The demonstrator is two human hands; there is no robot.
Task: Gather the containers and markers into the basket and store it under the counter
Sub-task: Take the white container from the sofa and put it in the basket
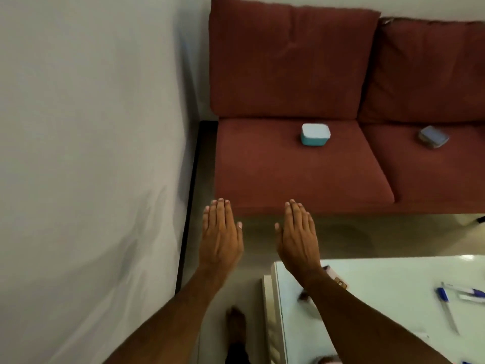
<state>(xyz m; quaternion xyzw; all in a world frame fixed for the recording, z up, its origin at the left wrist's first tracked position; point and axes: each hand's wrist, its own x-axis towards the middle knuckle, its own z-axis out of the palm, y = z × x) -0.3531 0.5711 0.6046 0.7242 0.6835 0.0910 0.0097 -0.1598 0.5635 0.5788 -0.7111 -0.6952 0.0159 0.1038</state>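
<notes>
Above the floor before the sofa [301, 166], left hand [221, 239] and right hand [299, 240] hover flat, grip wide, holding nothing; teal container [315, 134] sits on the seat.

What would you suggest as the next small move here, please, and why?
Probably reach the right hand forward to the teal container on the sofa cushion: both hands are flat and empty, and it looks like the nearest container.

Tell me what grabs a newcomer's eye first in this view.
Two flat, empty hands, left hand and right hand, stretch out mid-frame over the floor. Beyond them a small teal lidded container sits alone on the dark red fabric sofa. At lower right, blue-capped markers lie on a glossy white table.
</notes>
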